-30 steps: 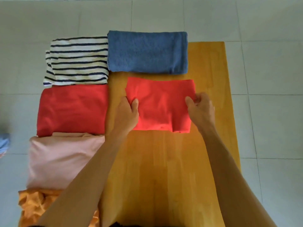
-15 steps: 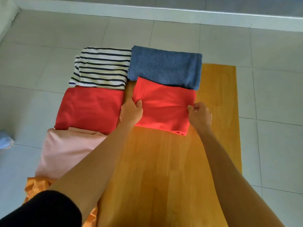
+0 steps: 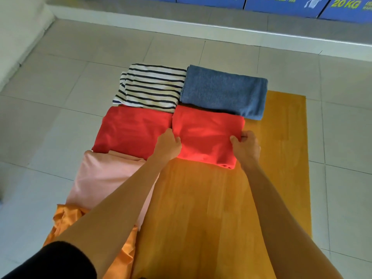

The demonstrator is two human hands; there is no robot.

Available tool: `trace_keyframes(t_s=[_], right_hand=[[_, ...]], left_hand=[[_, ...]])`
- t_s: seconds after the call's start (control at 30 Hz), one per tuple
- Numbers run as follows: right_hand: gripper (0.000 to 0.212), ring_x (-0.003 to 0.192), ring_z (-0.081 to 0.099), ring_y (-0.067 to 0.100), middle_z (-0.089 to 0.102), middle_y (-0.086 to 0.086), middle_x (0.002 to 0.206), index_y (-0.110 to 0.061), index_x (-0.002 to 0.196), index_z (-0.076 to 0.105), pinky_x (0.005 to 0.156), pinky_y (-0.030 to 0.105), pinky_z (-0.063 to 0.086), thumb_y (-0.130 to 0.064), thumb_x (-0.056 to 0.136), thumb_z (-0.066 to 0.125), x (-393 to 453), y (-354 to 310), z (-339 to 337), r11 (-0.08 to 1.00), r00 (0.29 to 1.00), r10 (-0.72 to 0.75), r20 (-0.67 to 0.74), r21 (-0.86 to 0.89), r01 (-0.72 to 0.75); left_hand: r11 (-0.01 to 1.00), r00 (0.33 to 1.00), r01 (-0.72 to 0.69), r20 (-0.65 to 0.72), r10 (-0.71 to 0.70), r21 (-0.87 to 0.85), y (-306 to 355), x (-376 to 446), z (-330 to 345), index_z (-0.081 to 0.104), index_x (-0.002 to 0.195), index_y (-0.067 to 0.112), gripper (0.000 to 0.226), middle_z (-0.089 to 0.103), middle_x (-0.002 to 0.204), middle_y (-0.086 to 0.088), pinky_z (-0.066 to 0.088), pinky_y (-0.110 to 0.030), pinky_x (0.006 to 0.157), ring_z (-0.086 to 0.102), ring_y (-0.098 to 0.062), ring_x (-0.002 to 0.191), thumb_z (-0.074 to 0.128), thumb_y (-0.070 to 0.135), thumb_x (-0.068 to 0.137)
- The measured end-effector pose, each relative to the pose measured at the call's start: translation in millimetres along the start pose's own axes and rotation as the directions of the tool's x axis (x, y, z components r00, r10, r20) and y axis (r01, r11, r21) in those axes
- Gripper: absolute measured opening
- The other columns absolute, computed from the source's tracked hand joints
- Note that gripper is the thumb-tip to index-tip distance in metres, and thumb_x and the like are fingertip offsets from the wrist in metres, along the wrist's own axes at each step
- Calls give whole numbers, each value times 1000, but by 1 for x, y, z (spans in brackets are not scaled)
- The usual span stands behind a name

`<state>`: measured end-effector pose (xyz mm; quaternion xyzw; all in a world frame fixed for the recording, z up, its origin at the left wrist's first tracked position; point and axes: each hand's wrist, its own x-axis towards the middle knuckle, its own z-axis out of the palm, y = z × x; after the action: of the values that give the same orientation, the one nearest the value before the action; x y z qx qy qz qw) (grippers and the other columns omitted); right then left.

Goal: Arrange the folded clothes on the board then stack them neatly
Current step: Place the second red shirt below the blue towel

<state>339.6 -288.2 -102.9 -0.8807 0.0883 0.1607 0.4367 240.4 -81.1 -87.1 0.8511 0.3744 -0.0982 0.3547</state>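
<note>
A folded bright red cloth (image 3: 207, 135) lies on the orange wooden board (image 3: 281, 158), its far edge against a folded blue towel (image 3: 223, 90). My left hand (image 3: 168, 147) grips the red cloth's left edge and my right hand (image 3: 246, 147) pinches its right edge. Left of the board lie a striped shirt (image 3: 151, 85), a darker red folded cloth (image 3: 132, 130), a pink folded cloth (image 3: 104, 178) and an orange cloth (image 3: 66, 218), in a row from far to near. My left forearm covers part of the pink and orange cloths.
The board rests on a pale tiled floor (image 3: 60, 81). A raised ledge runs along the far side, with blue boxes (image 3: 281, 5) marked in kilograms standing behind it. The near half of the board is bare wood.
Both hands have slid the bright red cloth away from me and leftward, up against the blue towel and beside the darker red cloth. The camera has tilted up.
</note>
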Motion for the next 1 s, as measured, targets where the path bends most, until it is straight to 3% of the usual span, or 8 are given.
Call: trace_keyframes(t_s=[0.17, 0.3, 0.4, 0.5, 0.7, 0.77, 0.83, 1.0], right_hand=[[32, 102, 64, 28, 64, 2, 96, -8, 117, 64, 89, 38, 51, -23, 90, 69, -2, 1, -1, 999, 994, 30, -104, -43, -34], [31, 108, 65, 31, 71, 10, 111, -10, 119, 64, 92, 39, 50, -24, 91, 66, -7, -3, -3, 995, 988, 64, -144, -61, -73], [36, 117, 58, 33, 63, 13, 125, -11, 123, 60, 99, 46, 48, -26, 91, 63, -16, -20, 2, 993, 976, 61, -209, -83, -80], [32, 111, 58, 32, 61, 16, 123, -10, 120, 61, 93, 41, 48, -19, 90, 62, -37, -53, 24, 992, 945, -80, -317, -115, 46], [25, 87, 63, 9, 72, 0, 107, -12, 118, 65, 75, 13, 52, -23, 96, 61, -90, -114, 117, 974, 973, -223, 52, -26, 225], [39, 98, 66, 17, 70, 5, 117, -10, 126, 60, 87, 25, 56, -35, 96, 60, -97, -118, 145, 989, 967, -131, 217, -43, 143], [51, 115, 62, 31, 66, 13, 125, -3, 127, 55, 99, 42, 50, -44, 96, 57, -97, -115, 165, 981, 965, -40, 259, -175, 87], [61, 119, 58, 35, 63, 16, 125, -2, 129, 51, 99, 43, 46, -50, 92, 60, -96, -110, 185, 983, 988, 42, 148, -181, -14]], left_hand=[[997, 997, -72, 4, 72, -38, 2, 4, -9, 53, 112, 0, 23, 63, 107, -20, 35, -30, 73, 59, -36, 101, 42, 14, 96], [987, 990, -105, 83, 115, -122, 3, 5, -17, 50, 104, 5, 16, 58, 90, -11, 37, -31, 66, 59, -31, 85, 41, 14, 95], [975, 977, -149, 130, 170, -162, -7, 9, -28, 52, 125, 11, 32, 62, 115, -10, 43, -28, 87, 60, -29, 110, 47, 21, 95], [946, 976, -209, 4, 217, -247, -26, 12, -52, 57, 130, 10, 37, 65, 125, -4, 38, -19, 93, 60, -19, 116, 53, 20, 94], [951, 928, -238, -335, 164, -195, -83, 33, -121, 63, 119, 11, 29, 67, 119, -3, 36, -22, 94, 60, -18, 113, 56, 15, 91], [976, 904, -151, -421, 72, -158, -107, 44, -137, 57, 126, 10, 36, 61, 126, -9, 34, -25, 91, 52, -23, 120, 54, 17, 91], [990, 914, -4, -403, -53, -139, -131, 56, -144, 48, 134, 8, 47, 52, 133, -16, 34, -33, 93, 43, -31, 125, 54, 26, 91], [986, 968, 122, -207, -144, -116, -169, 67, -136, 48, 131, 3, 64, 54, 124, -22, 47, -43, 83, 53, -37, 112, 50, 53, 90]])
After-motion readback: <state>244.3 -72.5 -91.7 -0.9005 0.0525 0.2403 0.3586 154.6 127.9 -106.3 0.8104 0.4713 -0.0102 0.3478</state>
